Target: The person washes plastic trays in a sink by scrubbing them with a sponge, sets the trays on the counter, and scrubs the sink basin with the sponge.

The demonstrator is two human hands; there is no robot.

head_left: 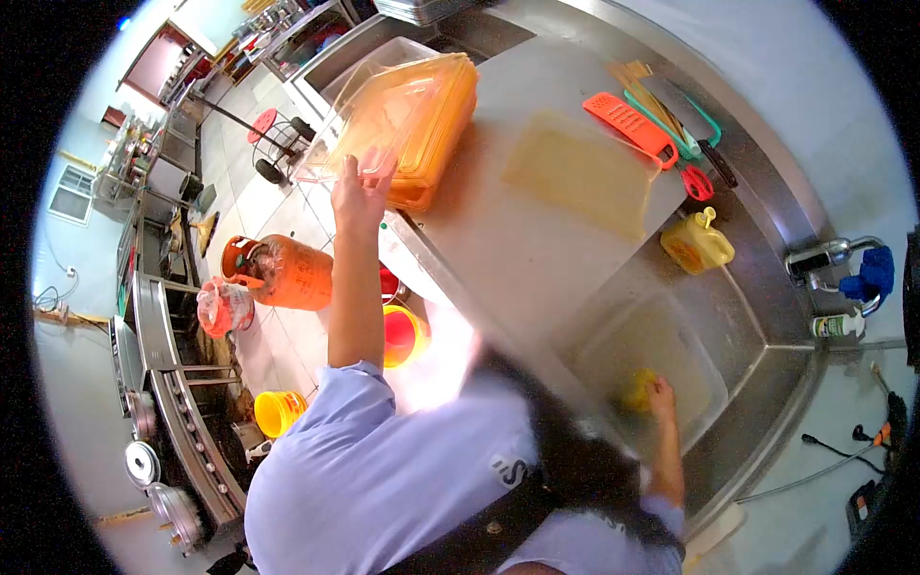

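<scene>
My left hand (pixel 360 196) is stretched out to the left, its fingers gripping the near edge of a clear plastic container (pixel 335 134). That container leans over a stack of orange plastic trays (pixel 436 125) at the counter's edge. At the lower right, my right hand (pixel 661 398) is closed around a yellow sponge (pixel 636 391), which is somewhat blurred. The sponge is over a clear plastic tub (pixel 704 359) in the steel sink. A flat, see-through amber sheet or lid (pixel 580 172) lies on the steel worktop between my hands.
An orange grater (pixel 623 123), red-handled scissors (pixel 697 182) and a knife (pixel 719 165) lie along the back. A yellow jug (pixel 698 241) stands near the tap (pixel 819 259). On the floor at left are an orange gas cylinder (pixel 297 272) and a yellow bucket (pixel 280 412).
</scene>
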